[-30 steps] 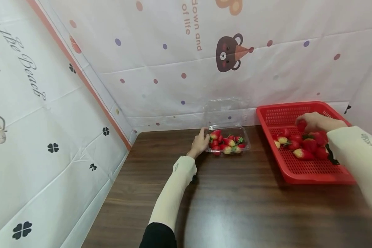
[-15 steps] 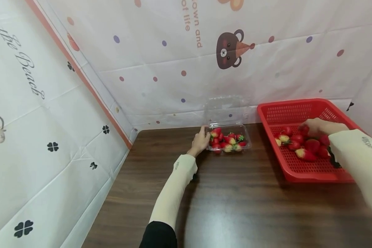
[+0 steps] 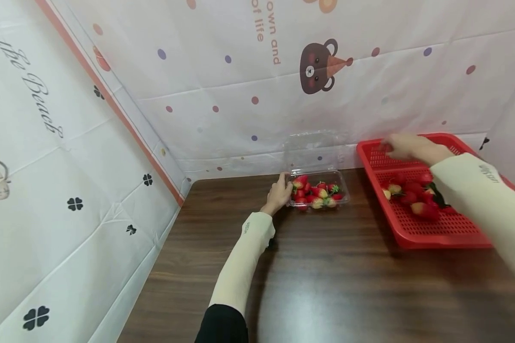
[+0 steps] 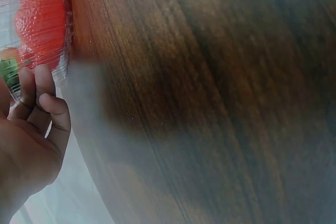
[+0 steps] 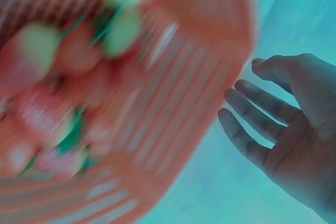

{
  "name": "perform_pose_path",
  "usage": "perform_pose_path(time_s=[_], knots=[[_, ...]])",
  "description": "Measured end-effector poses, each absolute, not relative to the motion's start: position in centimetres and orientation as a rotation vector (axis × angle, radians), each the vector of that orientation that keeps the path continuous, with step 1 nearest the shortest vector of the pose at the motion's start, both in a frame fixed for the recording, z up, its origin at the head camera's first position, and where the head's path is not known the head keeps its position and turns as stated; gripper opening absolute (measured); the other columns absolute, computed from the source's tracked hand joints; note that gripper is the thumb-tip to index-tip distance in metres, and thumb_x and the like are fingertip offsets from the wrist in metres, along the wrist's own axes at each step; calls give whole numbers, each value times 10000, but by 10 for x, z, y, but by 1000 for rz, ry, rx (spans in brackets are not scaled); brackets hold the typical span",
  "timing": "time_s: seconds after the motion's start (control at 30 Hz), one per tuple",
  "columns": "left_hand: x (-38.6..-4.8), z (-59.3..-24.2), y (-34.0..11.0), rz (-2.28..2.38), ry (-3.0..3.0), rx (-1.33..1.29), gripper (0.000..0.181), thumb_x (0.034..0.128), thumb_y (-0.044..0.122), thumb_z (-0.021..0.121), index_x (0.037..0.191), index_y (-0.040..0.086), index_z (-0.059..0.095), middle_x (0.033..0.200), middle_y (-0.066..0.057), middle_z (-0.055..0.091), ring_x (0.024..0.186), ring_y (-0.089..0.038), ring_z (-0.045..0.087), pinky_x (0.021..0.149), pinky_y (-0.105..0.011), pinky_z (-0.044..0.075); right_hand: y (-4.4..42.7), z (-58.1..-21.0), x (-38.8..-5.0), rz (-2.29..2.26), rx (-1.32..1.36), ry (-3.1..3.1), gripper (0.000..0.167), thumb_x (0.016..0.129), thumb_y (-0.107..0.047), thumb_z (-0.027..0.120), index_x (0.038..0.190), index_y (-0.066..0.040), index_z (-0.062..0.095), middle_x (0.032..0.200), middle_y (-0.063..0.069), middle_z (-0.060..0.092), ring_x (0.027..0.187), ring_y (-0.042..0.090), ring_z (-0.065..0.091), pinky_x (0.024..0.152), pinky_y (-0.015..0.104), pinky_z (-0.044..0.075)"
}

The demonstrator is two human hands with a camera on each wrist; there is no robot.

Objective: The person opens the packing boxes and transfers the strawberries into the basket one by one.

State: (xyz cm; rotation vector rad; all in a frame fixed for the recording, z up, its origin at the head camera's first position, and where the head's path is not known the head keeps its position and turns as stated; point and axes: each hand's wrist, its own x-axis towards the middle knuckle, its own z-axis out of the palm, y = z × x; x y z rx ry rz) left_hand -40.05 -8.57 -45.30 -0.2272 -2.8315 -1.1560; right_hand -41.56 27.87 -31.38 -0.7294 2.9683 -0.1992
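With the left hand (image 3: 278,195) clamped on its edge, hold the box (image 3: 344,193) steady; guide the right hand (image 3: 406,146), grip indeterminable, clear of the basket (image 3: 446,241).

My work surface is a glossy, dark brown, wood-grained tabletop (image 3: 326,267), its grain running roughly left to right on my head feed and a pale patch of glare toward the near side. Two things I can make out sit directly on it. Close to the far edge stands a clear, rectangular, hinged plastic box (image 3: 345,190) with its lid raised at the back. To its right I have a red, rectangular, perforated plastic basket (image 3: 437,240), near but apart, a shadowed strip of wood between them.
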Motion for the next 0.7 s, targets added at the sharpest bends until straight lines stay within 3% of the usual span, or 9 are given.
perform_pose_path(time_s=[0.27,0.5,0.7], knots=[[-399,-452,-86,-1120,-2848,-213,435,1050,224,429,1476,143,468,588,-13,596,405,-169,603,736,-373,559,177,-323,-411,-303,-1034,2823,262,882,27,624,1129,54,706,1082,237,724,982,372,700,871,504,575],[-403,-451,-83,-1111,-2834,-196,440,1042,253,423,1470,165,471,554,-1,587,388,-138,586,785,-389,561,114,-355,-403,-108,-857,2607,455,909,-43,584,1343,95,579,1329,289,620,1204,388,619,1023,505,509],[-402,-450,-83,-1141,-2826,-203,432,1045,233,428,1469,164,473,542,-8,571,409,-176,604,739,-381,553,100,-379,-407,-10,-806,2643,471,939,-45,556,1395,71,537,1376,296,587,1285,413,578,1089,515,457]])
